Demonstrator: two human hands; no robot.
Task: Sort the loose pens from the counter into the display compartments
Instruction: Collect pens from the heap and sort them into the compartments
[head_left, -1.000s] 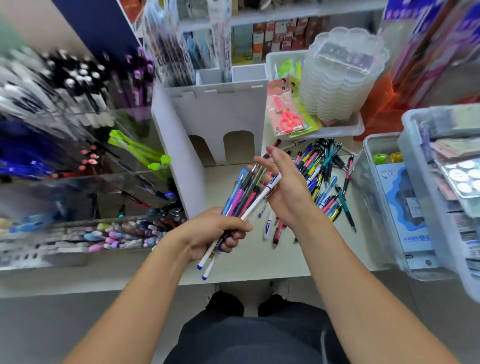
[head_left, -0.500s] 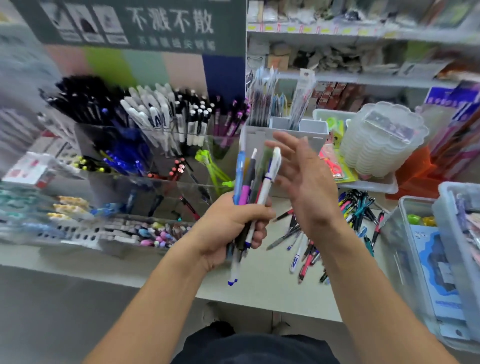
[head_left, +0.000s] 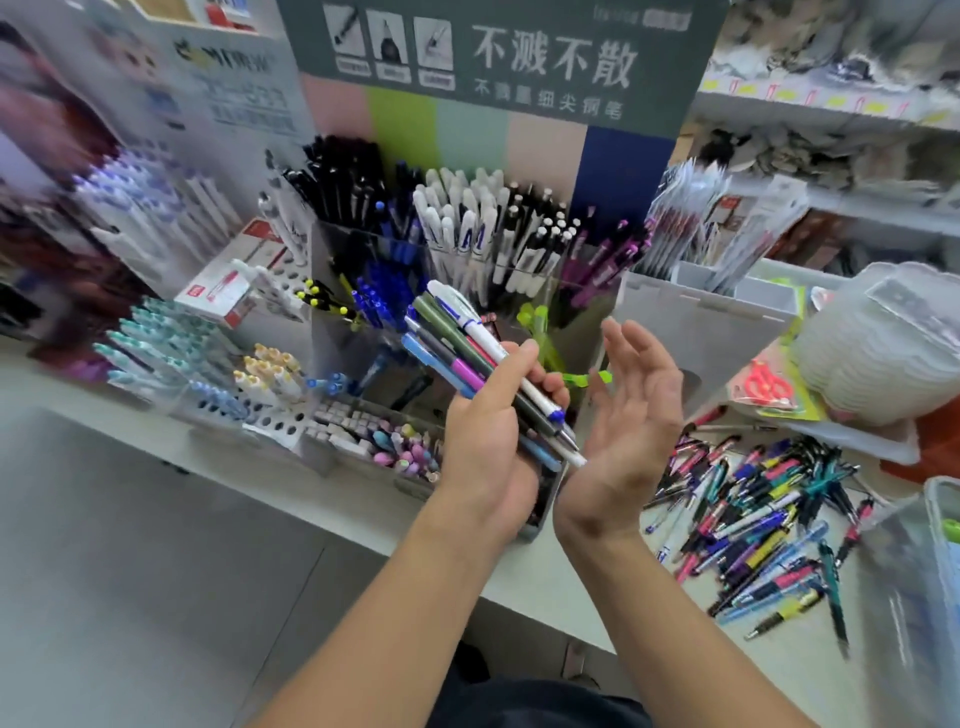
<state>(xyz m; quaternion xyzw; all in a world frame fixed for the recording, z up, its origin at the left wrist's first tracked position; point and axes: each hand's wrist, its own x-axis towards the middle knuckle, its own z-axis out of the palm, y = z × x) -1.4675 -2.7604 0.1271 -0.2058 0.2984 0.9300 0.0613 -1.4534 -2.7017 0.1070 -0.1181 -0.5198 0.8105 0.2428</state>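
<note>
My left hand (head_left: 488, 441) grips a bundle of pens (head_left: 457, 338), among them a white one, a blue one, a pink one and a dark green one, slanted up to the left in front of the clear display compartments (head_left: 467, 260). The lower tips of the bundle press against the palm of my right hand (head_left: 628, 410), which is held flat and upright with straight fingers. A pile of loose pens (head_left: 753, 525) lies on the counter (head_left: 291, 493) to the right of my hands.
The display holds black, white, blue and purple pens in separate compartments. A white cardboard box (head_left: 701, 322) and a stack of clear plastic lids (head_left: 883, 343) stand at the right. A clear bin (head_left: 924, 571) sits at the far right edge.
The view has swung left and up toward the display. My left hand has tilted the bundle to the left, and my right palm now meets the pen tips.
</note>
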